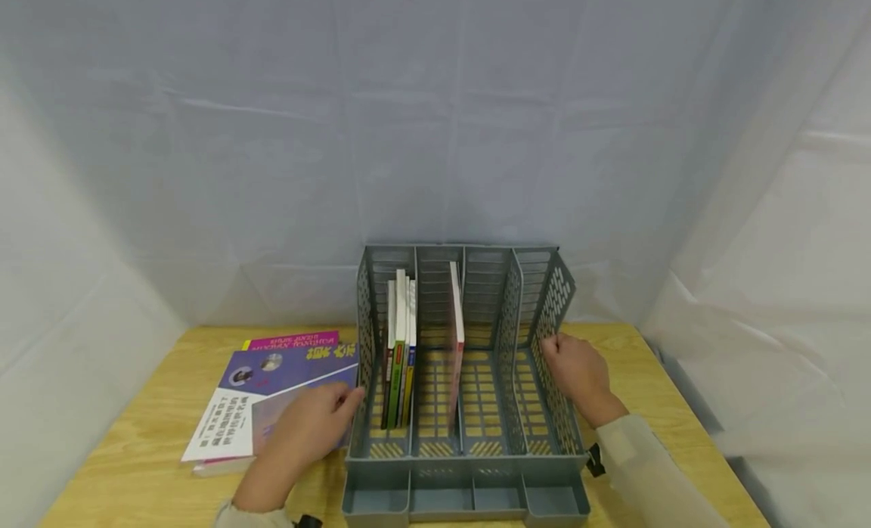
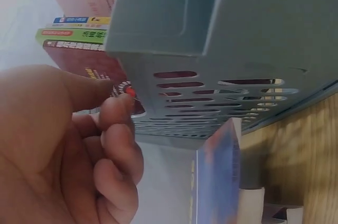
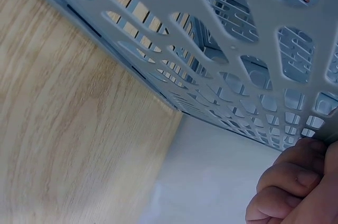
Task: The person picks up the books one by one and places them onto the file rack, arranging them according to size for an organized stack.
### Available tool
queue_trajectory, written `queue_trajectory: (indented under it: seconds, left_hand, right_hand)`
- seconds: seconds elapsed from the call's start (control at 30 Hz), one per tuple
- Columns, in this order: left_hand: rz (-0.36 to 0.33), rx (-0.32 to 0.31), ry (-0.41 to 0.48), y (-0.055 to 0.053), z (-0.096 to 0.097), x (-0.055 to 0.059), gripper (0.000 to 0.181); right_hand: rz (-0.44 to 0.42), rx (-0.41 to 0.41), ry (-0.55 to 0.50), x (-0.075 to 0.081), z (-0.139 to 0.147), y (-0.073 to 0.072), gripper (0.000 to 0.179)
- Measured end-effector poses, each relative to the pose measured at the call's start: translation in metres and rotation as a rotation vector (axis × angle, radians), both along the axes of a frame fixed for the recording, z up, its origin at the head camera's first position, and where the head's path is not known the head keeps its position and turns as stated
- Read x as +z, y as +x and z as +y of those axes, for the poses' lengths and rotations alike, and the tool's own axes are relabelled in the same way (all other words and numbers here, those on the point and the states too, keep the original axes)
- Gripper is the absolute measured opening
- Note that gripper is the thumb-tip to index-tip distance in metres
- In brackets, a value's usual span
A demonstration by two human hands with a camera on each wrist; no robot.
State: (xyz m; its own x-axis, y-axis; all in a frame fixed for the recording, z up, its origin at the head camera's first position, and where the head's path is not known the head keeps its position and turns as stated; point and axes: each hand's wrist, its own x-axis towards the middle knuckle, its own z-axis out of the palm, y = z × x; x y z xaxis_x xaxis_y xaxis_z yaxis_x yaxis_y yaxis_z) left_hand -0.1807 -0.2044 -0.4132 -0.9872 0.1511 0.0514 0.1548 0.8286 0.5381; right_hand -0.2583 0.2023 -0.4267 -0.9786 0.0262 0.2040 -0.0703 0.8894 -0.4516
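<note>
A grey plastic file rack with upright dividers and small front trays stands on the table. My left hand is at its left side wall, with thumb and forefinger pinching the front edge; the other fingers are curled. On the opposite side my right hand grips the edge of the right side wall, its fingers bent against the outside. Several thin books stand upright in the leftmost compartment. One pink-covered book stands in the second compartment, beside its right divider.
A stack of books lies left of the rack, a purple and white book on top and a pink one showing behind. The wooden table ends at a white sheet at the back.
</note>
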Motion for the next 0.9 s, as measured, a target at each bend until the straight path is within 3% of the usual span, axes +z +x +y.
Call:
queue_trajectory:
  seconds: [0.4, 0.6, 0.9]
  left_hand:
    - [-0.048, -0.027, -0.013, 0.0, 0.001, -0.01, 0.036]
    - [-0.013, -0.038, -0.04, 0.0, 0.0, -0.015, 0.029]
    - [-0.023, -0.043, -0.012, 0.005, -0.001, -0.015, 0.028]
  right_hand:
    - [-0.006, -0.015, -0.011, 0.001, 0.0, -0.002, 0.044]
    - [-0.024, -0.025, 0.001, 0.004, -0.001, -0.003, 0.044]
    - [-0.053, -0.035, -0.005, 0.005, -0.001, -0.001, 0.044]
